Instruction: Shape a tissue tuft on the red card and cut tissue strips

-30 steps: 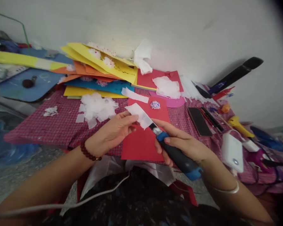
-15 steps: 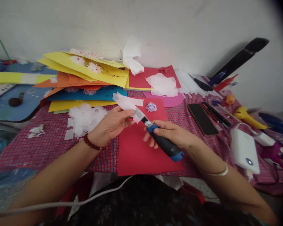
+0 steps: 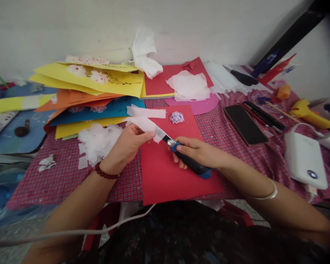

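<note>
My left hand [image 3: 128, 145] pinches a strip of white tissue paper [image 3: 143, 124] above a red paper sheet [image 3: 170, 165]. My right hand [image 3: 195, 152] is wrapped round the black and blue handle of a utility knife [image 3: 188, 163]. The knife's blade [image 3: 161, 134] lies against the tissue strip. A small white and blue paper flower [image 3: 176, 117] sits on the far part of the red sheet, and another white strip [image 3: 146, 112] lies just left of it.
A heap of white tissue pieces [image 3: 97, 141] lies left of my hands. Stacked yellow, orange and blue sheets [image 3: 93, 82] fill the back left. A black phone [image 3: 245, 124], pens [image 3: 261, 115], a white power bank [image 3: 305, 159] and a yellow glue gun [image 3: 309, 114] lie right on the checked cloth [image 3: 44, 176].
Both hands moved away from me together with the tissue strip and the knife. The camera tilted down, so the table sits higher in view.
</note>
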Demonstrator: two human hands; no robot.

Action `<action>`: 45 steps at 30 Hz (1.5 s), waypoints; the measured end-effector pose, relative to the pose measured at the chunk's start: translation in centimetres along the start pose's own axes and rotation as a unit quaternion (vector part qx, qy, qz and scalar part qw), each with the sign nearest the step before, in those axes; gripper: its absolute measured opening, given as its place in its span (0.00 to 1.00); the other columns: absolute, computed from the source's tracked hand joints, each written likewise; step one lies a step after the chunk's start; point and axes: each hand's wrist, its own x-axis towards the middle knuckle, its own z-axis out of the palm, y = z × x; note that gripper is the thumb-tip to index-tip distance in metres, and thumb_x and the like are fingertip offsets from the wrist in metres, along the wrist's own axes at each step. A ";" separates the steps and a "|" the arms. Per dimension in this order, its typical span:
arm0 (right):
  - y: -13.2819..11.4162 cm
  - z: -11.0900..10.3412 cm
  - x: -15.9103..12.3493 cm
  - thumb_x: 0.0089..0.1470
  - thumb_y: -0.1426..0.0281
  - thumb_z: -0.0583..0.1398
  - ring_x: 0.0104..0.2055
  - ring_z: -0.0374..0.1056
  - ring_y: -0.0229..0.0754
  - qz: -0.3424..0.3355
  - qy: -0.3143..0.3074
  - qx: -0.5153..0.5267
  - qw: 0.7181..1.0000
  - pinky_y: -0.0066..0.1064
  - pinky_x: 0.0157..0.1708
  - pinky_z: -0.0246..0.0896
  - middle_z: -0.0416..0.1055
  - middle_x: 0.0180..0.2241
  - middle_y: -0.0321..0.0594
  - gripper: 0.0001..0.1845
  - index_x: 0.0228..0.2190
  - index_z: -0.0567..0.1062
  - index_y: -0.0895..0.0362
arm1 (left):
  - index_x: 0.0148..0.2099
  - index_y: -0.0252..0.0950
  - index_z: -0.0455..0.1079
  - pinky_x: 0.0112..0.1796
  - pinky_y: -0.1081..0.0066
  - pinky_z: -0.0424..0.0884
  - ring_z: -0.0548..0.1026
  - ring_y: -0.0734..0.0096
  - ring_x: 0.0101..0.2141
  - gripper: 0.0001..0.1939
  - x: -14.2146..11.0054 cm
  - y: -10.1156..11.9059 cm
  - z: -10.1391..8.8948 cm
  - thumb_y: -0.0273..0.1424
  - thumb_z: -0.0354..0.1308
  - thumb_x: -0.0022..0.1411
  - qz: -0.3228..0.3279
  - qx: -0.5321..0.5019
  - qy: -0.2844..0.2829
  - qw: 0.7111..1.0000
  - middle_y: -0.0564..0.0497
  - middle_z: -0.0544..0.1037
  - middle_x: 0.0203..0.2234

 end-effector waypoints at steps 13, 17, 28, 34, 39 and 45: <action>-0.2 0.1 -0.2 0.66 0.59 0.52 0.28 0.71 0.33 0.002 -0.024 -0.037 0.999 0.28 0.30 0.71 0.72 0.32 0.37 0.13 0.36 0.65 0.57 | 0.47 0.37 0.74 0.39 0.74 0.71 0.77 0.75 0.33 0.21 -0.6 -1.0 0.6 0.26 0.71 0.50 -0.028 0.026 -0.079 0.996 0.53 0.81 0.33; -0.4 -0.3 -0.5 0.65 0.58 0.52 0.28 0.71 0.33 0.014 -0.028 -0.048 0.998 0.27 0.31 0.71 0.72 0.32 0.37 0.14 0.36 0.65 0.57 | 0.51 0.36 0.72 0.41 0.73 0.71 0.77 0.75 0.34 0.24 -0.4 -0.8 0.1 0.27 0.71 0.50 -0.039 0.046 -0.096 0.994 0.55 0.81 0.32; -1.3 -0.6 -1.0 0.65 0.58 0.53 0.29 0.71 0.34 0.047 -0.039 -0.057 0.996 0.28 0.31 0.70 0.72 0.32 0.37 0.14 0.35 0.66 0.56 | 0.49 0.37 0.75 0.38 0.73 0.71 0.75 0.74 0.33 0.23 0.0 0.5 -1.3 0.28 0.71 0.49 -0.006 0.082 -0.078 0.994 0.54 0.79 0.31; -1.1 -0.5 -0.9 0.65 0.58 0.53 0.29 0.71 0.34 0.045 -0.036 -0.062 0.996 0.29 0.31 0.70 0.71 0.32 0.37 0.14 0.34 0.65 0.56 | 0.39 0.35 0.75 0.39 0.71 0.71 0.75 0.74 0.33 0.14 0.0 -0.2 -0.9 0.29 0.71 0.49 -0.011 0.056 -0.072 0.996 0.53 0.80 0.32; -0.9 -0.5 -0.9 0.66 0.59 0.52 0.29 0.71 0.34 0.041 -0.034 -0.061 0.997 0.28 0.31 0.70 0.71 0.32 0.37 0.13 0.34 0.65 0.56 | 0.38 0.35 0.75 0.39 0.71 0.71 0.75 0.75 0.32 0.13 0.1 -0.5 -0.7 0.30 0.71 0.50 -0.002 0.050 -0.054 0.997 0.53 0.80 0.31; -0.8 -0.3 -0.8 0.66 0.59 0.52 0.29 0.71 0.33 0.043 -0.031 -0.045 0.998 0.27 0.30 0.70 0.72 0.32 0.37 0.13 0.36 0.65 0.57 | 0.43 0.36 0.75 0.39 0.71 0.71 0.75 0.75 0.31 0.17 -0.2 -0.7 -0.3 0.29 0.71 0.49 -0.006 0.060 -0.062 0.996 0.54 0.79 0.30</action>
